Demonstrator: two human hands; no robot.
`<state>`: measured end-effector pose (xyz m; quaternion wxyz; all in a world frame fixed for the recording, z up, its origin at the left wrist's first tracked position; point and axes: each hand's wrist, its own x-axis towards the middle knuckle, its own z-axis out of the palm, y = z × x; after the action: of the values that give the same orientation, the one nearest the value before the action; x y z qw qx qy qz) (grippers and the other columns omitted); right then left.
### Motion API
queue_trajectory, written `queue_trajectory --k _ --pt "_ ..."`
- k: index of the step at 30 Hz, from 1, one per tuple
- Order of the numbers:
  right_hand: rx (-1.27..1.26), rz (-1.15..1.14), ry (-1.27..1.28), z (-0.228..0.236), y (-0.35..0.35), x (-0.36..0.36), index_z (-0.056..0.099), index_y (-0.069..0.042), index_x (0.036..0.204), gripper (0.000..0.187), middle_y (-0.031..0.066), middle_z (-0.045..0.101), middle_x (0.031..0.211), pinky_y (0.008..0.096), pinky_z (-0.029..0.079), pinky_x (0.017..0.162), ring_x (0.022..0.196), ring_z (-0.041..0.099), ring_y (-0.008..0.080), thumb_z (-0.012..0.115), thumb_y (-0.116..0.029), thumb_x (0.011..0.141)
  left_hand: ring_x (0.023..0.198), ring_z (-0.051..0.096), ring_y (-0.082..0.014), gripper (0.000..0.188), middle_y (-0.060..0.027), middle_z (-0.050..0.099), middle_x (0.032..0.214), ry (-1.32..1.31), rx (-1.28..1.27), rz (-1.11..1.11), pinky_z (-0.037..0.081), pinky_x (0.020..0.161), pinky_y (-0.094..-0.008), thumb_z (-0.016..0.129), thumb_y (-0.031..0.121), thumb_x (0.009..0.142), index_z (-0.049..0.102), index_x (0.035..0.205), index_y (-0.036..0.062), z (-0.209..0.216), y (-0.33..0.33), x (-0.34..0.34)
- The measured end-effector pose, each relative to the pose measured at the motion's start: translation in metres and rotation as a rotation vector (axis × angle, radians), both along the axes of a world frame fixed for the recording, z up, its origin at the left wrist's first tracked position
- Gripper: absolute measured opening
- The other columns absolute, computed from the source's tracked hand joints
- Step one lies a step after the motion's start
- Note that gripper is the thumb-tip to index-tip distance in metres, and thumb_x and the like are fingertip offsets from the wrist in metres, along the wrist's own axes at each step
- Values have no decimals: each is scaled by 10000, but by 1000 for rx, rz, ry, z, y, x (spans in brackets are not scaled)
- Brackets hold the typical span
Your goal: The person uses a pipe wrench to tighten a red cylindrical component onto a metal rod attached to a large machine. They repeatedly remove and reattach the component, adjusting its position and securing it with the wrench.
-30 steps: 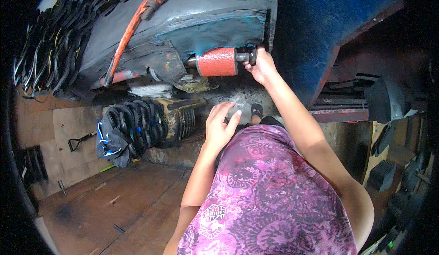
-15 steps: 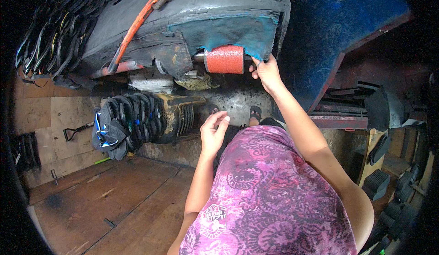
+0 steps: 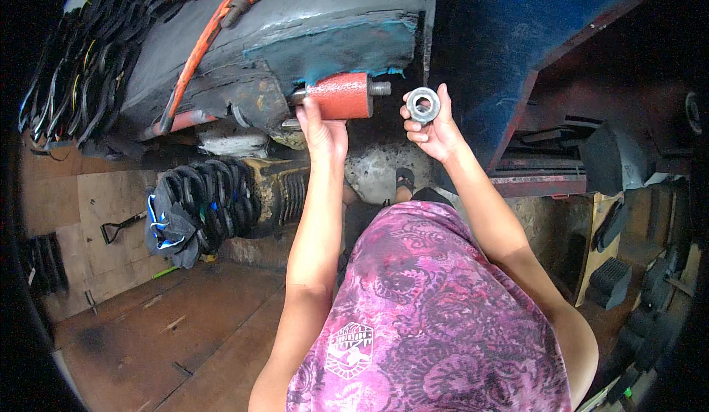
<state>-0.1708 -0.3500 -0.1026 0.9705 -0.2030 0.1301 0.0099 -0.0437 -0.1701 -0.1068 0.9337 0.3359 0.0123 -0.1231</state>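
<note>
A red, rough-surfaced sanding drum (image 3: 340, 96) sits on a metal shaft under the grey machine housing. The threaded shaft end (image 3: 380, 88) sticks out bare at its right side. At the drum's lower left, my left hand (image 3: 326, 136) is closed around its end, some fingers hidden beneath it. My right hand (image 3: 441, 130), right of the shaft and apart from it, holds a round grey metal nut (image 3: 424, 105) between thumb and fingers, its hole facing up.
An orange-handled tool (image 3: 209, 43) rests across the grey housing (image 3: 325, 13), beside stacked black pieces (image 3: 81, 65). A blue metal panel (image 3: 502, 35) rises at the right. More black pieces (image 3: 214, 201) stand at the left, above brown floor boards (image 3: 185, 338).
My right hand has drawn away from the drum's right end with the nut, baring the threaded shaft. My left hand has moved up onto the drum. The view has shifted slightly.
</note>
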Motion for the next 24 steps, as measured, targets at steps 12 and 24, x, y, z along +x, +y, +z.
queue_trajectory --k 12,24 --pt "-130 -179 233 -20 -28 -70 538 -100 1118 594 37 546 841 203 321 454 624 470 103 387 -647 942 1224 421 -256 938 -187 299 1421 -74 338 511 381 1039 -400 779 187 813 127 1478 76 17 -46 -23" --pt "-199 -155 428 -37 -37 -107 549 -117 1120 599 32 568 787 212 318 444 572 466 100 402 -665 929 1080 542 -171 683 -86 555 1225 -64 318 207 418 985 -321 791 98 784 441 1359 -20 15 -58 -43"
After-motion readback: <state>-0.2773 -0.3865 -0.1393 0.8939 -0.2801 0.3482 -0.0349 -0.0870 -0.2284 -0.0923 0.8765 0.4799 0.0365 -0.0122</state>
